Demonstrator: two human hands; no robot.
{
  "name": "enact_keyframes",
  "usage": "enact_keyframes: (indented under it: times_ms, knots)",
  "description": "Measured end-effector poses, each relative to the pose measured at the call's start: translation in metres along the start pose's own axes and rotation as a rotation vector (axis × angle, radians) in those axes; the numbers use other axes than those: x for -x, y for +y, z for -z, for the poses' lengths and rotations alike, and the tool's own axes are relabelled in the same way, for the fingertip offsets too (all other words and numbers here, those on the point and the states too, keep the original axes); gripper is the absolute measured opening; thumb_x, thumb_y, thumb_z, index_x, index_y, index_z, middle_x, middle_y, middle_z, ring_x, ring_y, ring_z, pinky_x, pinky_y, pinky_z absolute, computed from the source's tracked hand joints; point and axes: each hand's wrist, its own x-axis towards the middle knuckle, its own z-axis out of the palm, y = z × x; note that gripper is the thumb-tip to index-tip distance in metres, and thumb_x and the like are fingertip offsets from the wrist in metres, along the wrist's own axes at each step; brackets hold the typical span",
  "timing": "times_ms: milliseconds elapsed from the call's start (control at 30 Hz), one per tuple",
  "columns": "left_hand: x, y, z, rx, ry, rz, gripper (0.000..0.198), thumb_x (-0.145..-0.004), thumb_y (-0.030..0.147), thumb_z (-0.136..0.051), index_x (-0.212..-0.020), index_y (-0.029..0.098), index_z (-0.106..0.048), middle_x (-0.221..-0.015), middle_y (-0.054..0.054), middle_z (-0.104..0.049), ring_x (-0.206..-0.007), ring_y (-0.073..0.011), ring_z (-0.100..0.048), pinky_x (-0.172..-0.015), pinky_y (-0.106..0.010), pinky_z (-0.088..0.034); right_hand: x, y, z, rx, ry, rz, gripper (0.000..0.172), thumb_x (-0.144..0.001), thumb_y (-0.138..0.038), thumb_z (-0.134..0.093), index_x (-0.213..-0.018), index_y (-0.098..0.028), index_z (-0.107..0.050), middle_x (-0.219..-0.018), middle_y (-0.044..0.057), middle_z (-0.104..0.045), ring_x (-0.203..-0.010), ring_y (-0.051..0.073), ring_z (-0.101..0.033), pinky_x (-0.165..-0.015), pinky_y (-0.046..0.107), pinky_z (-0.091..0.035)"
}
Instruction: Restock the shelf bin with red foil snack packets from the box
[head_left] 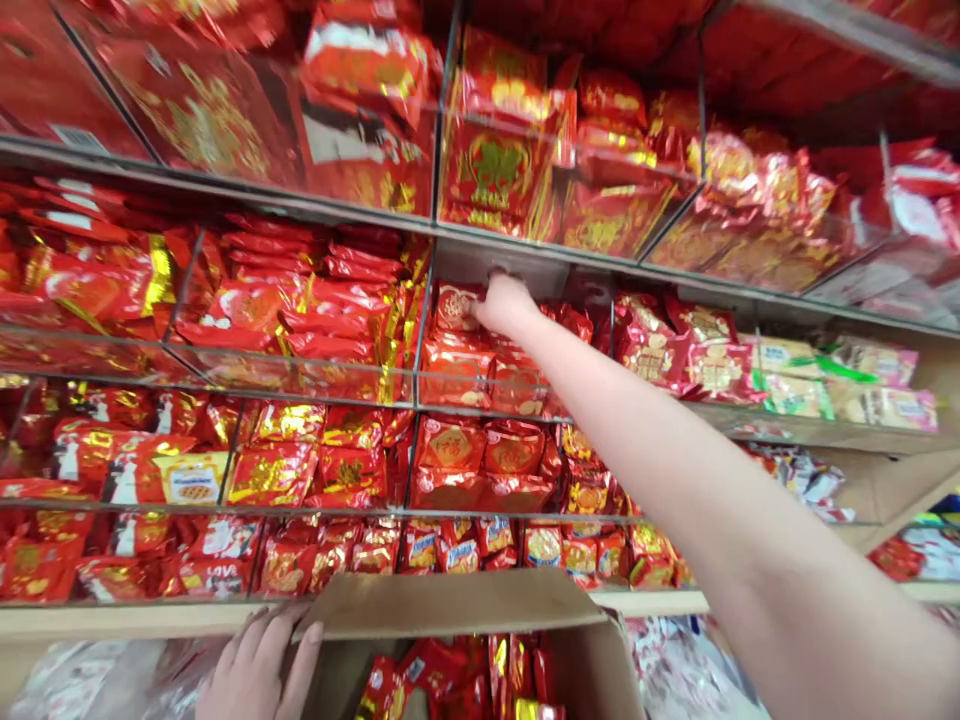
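Note:
My right hand reaches up into a shelf compartment, its fingers closed round a small red snack packet on top of a stack of red packets. My left hand lies flat with fingers stretched out on the flap of a brown cardboard box at the bottom. Inside the box lie several red and gold packets.
Tiered shelves with clear dividers hold many red and gold snack packs. Pale yellow and pink packs sit at the right. A wooden shelf edge runs above the box. Clear plastic bags lie at the lower left.

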Motion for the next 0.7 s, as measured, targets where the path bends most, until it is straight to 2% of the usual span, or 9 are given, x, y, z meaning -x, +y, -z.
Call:
enact_keyframes:
  times_ms: [133, 200, 267, 300, 367, 433, 500, 600, 700]
  knots:
    - [-0.005, 0.026, 0.019, -0.098, -0.086, 0.050, 0.041, -0.085, 0.045, -0.027, -0.091, 0.016, -0.055, -0.089, -0.013, -0.063, -0.086, -0.0308, -0.056, -0.078, -0.044, -0.044, 0.098, 0.023, 0.022, -0.093, 0.283, 0.326, 0.025, -0.083, -0.028, -0.051, -0.102, -0.012, -0.055, -0.106, 0.010, -0.057, -0.105, 0.019, -0.051, -0.094, 0.030, -0.039]
    - [-0.007, 0.032, 0.018, -0.107, -0.137, 0.057, 0.045, -0.087, 0.046, -0.024, -0.096, 0.014, -0.053, -0.093, -0.014, -0.061, -0.092, -0.0311, -0.054, -0.081, -0.044, -0.043, 0.165, 0.040, 0.020, -0.222, 0.230, 0.516, 0.018, -0.087, -0.027, -0.046, -0.095, -0.016, -0.058, -0.097, 0.004, -0.058, -0.096, 0.014, -0.054, -0.088, 0.024, -0.042]
    - [-0.007, 0.035, 0.016, -0.106, -0.170, 0.058, 0.048, -0.088, 0.045, -0.022, -0.102, 0.011, -0.052, -0.097, -0.015, -0.059, -0.097, -0.0305, -0.053, -0.086, -0.044, -0.041, 0.238, 0.063, 0.002, -0.347, -0.139, 0.635, 0.018, -0.089, -0.027, -0.041, -0.091, -0.022, -0.059, -0.088, -0.002, -0.061, -0.086, 0.012, -0.056, -0.084, 0.025, -0.044]
    - [-0.006, 0.037, 0.015, -0.103, -0.180, 0.058, 0.049, -0.088, 0.045, -0.021, -0.104, 0.010, -0.052, -0.098, -0.015, -0.059, -0.099, -0.0303, -0.053, -0.087, -0.044, -0.041, 0.275, 0.077, -0.014, -0.392, -0.382, 0.603, 0.019, -0.090, -0.027, -0.041, -0.092, -0.024, -0.060, -0.086, -0.003, -0.062, -0.082, 0.011, -0.057, -0.079, 0.025, -0.046]
    - [-0.006, 0.039, 0.016, -0.092, -0.188, 0.058, 0.051, -0.089, 0.044, -0.021, -0.105, 0.007, -0.052, -0.099, -0.016, -0.059, -0.101, -0.0303, -0.052, -0.088, -0.046, -0.041, 0.341, 0.105, -0.053, -0.398, -0.716, 0.400, 0.019, -0.089, -0.025, -0.042, -0.093, -0.021, -0.061, -0.087, 0.001, -0.063, -0.080, 0.013, -0.059, -0.075, 0.025, -0.047]
    - [-0.006, 0.042, 0.018, -0.079, -0.173, 0.070, 0.051, -0.089, 0.042, -0.024, -0.104, 0.004, -0.054, -0.099, -0.016, -0.060, -0.102, -0.0302, -0.053, -0.087, -0.047, -0.042, 0.393, 0.129, -0.095, -0.284, -0.843, 0.225, 0.018, -0.087, -0.019, -0.045, -0.088, -0.018, -0.063, -0.090, 0.005, -0.064, -0.088, 0.017, -0.059, -0.081, 0.029, -0.047]
    - [-0.004, 0.045, 0.020, -0.067, -0.141, 0.097, 0.045, -0.088, 0.039, -0.030, -0.104, 0.005, -0.055, -0.102, -0.014, -0.061, -0.103, -0.0289, -0.053, -0.088, -0.048, -0.042, 0.427, 0.143, -0.128, -0.205, -0.856, 0.148, 0.019, -0.085, -0.014, -0.045, -0.090, -0.016, -0.063, -0.096, 0.008, -0.063, -0.096, 0.019, -0.056, -0.088, 0.030, -0.044]
    - [0.009, 0.052, 0.020, -0.030, -0.042, 0.085, 0.034, -0.083, 0.035, -0.043, -0.107, 0.014, -0.054, -0.112, -0.007, -0.060, -0.112, -0.0274, -0.049, -0.093, -0.051, -0.040, 0.449, 0.138, -0.157, -0.137, -0.855, 0.134, 0.019, -0.084, -0.015, -0.047, -0.094, -0.014, -0.063, -0.102, 0.009, -0.062, -0.098, 0.021, -0.053, -0.090, 0.032, -0.042]
    - [0.034, 0.065, 0.012, 0.087, 0.029, -0.233, 0.026, -0.077, 0.028, -0.055, -0.101, 0.019, -0.056, -0.124, -0.008, -0.053, -0.124, -0.0285, -0.038, -0.101, -0.052, -0.035, 0.449, 0.119, -0.171, -0.051, -0.890, 0.188, 0.017, -0.082, -0.017, -0.049, -0.091, -0.013, -0.063, -0.102, 0.012, -0.060, -0.097, 0.025, -0.052, -0.086, 0.036, -0.044]
